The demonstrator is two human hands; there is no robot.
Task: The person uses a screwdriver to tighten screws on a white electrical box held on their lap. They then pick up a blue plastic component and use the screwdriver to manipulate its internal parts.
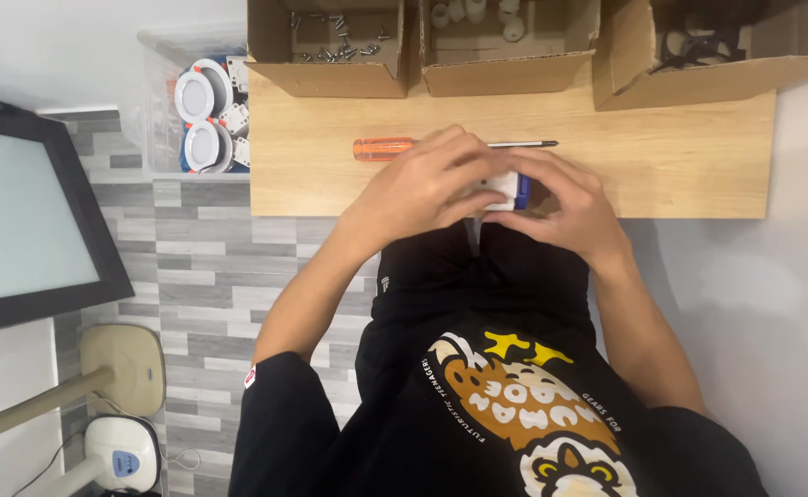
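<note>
Both my hands meet over the near edge of a wooden board (680,156). My left hand (422,184) and my right hand (569,198) together grip a small white part with a blue piece (511,189) on its right side; most of it is hidden by my fingers. Just behind my hands lies a screwdriver with an orange handle (381,148), its shaft pointing right.
Three open cardboard boxes stand at the board's far edge: screws (335,46) on the left, white parts (477,18) in the middle, black parts (689,46) on the right. A clear bin of round white fittings (206,115) sits left of the board. A monitor (26,212) is at far left.
</note>
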